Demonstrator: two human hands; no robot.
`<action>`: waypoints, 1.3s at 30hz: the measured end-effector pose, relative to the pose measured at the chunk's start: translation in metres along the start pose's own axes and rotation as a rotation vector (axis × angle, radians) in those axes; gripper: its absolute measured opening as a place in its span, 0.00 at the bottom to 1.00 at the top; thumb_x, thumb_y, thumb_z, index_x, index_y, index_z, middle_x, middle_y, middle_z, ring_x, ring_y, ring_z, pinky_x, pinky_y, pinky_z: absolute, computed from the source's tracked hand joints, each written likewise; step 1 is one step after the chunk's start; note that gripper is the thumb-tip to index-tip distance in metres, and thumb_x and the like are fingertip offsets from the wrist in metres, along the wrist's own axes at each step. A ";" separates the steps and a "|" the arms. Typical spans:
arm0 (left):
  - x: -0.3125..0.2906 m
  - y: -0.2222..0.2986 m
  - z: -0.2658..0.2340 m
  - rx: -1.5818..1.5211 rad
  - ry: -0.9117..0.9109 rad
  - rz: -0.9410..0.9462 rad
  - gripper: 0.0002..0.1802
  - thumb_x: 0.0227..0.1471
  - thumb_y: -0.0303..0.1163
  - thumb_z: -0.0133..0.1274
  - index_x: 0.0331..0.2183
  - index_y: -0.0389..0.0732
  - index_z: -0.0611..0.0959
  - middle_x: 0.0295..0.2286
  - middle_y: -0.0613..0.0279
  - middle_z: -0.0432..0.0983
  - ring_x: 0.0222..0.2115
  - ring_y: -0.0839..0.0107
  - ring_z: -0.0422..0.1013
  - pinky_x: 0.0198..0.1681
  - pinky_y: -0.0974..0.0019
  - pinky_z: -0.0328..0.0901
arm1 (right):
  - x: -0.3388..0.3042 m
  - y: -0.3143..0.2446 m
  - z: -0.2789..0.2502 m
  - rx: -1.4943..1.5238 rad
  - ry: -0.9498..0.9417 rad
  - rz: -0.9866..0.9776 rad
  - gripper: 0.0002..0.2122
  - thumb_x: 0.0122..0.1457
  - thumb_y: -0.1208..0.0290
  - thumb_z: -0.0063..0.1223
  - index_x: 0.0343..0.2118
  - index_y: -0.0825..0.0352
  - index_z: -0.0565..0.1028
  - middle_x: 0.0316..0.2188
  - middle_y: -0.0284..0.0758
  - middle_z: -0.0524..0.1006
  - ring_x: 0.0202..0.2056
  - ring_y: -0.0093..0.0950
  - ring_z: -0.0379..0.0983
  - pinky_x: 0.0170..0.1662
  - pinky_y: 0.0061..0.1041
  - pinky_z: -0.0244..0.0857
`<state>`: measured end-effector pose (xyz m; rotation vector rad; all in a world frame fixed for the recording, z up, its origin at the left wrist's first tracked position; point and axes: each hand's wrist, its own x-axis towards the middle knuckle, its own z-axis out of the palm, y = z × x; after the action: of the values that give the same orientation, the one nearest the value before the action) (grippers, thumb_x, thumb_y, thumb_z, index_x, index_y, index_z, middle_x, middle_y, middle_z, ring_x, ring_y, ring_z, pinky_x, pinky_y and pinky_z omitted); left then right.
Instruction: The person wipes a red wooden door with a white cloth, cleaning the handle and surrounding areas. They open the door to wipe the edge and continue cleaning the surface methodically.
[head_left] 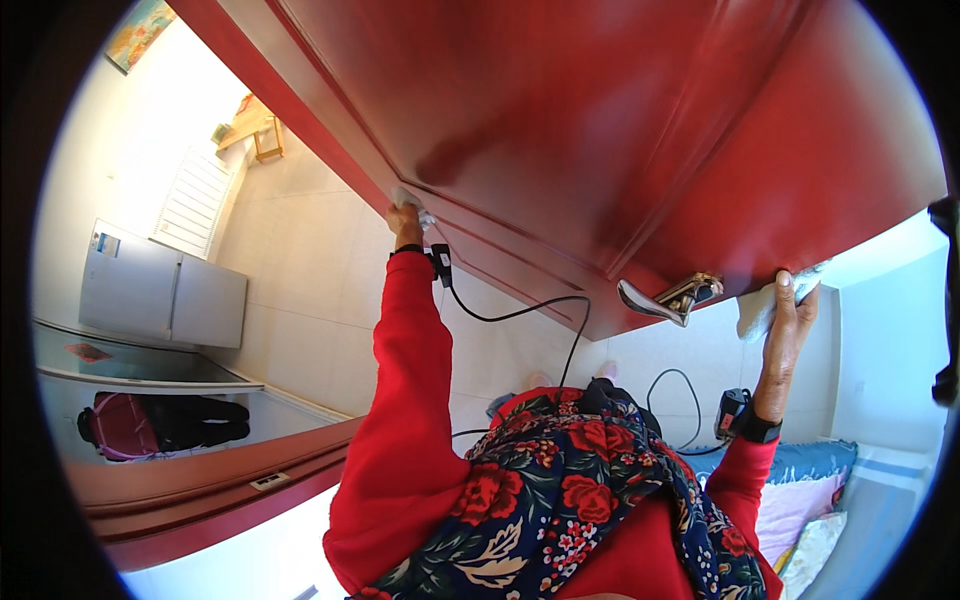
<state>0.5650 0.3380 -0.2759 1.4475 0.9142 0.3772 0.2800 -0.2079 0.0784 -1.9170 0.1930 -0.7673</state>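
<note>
A large red panelled door stands open in front of me. My left hand is closed on a crumpled whitish cloth and presses it to the door, by the edge of a raised panel. On the other side, my right hand grips a pale cloth at the door's edge, beyond the metal lever handle. The right thumb and fingers are wrapped about that cloth, part of which is hidden behind the hand.
A black cable runs from my left wrist to my body; another loops near my right wrist. To the left are the red door frame, a grey fridge, a white radiator and a wooden stool. Bedding lies at lower right.
</note>
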 end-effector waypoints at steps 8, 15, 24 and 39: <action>0.028 0.012 0.012 0.152 0.029 0.230 0.15 0.48 0.27 0.50 0.40 0.36 0.81 0.30 0.52 0.80 0.27 0.59 0.77 0.27 0.59 0.70 | -0.002 0.003 -0.001 0.034 0.035 0.050 0.27 0.56 0.53 0.60 0.56 0.62 0.69 0.43 0.36 0.75 0.47 0.28 0.69 0.51 0.33 0.63; -0.025 -0.002 0.028 0.128 -0.001 0.298 0.26 0.44 0.24 0.49 0.49 0.35 0.77 0.37 0.45 0.80 0.37 0.53 0.77 0.39 0.58 0.71 | -0.005 0.003 0.001 0.015 0.096 0.060 0.26 0.58 0.54 0.59 0.55 0.62 0.68 0.42 0.35 0.75 0.46 0.27 0.69 0.50 0.33 0.63; -0.131 -0.034 0.037 0.073 -0.230 0.295 0.29 0.43 0.18 0.47 0.52 0.37 0.75 0.42 0.47 0.77 0.42 0.57 0.75 0.44 0.62 0.69 | -0.003 0.011 0.001 0.093 0.098 0.054 0.26 0.59 0.56 0.58 0.56 0.63 0.67 0.44 0.34 0.74 0.46 0.25 0.68 0.51 0.30 0.63; -0.289 -0.030 0.048 0.188 -0.684 0.604 0.25 0.43 0.17 0.47 0.46 0.38 0.78 0.42 0.51 0.76 0.42 0.52 0.73 0.46 0.60 0.68 | -0.001 0.010 0.006 0.074 0.103 0.021 0.26 0.58 0.54 0.58 0.55 0.63 0.68 0.43 0.34 0.75 0.47 0.26 0.69 0.51 0.32 0.64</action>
<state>0.4101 0.0927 -0.2226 1.8470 -0.0527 0.2059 0.2841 -0.2076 0.0677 -1.8045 0.2439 -0.8485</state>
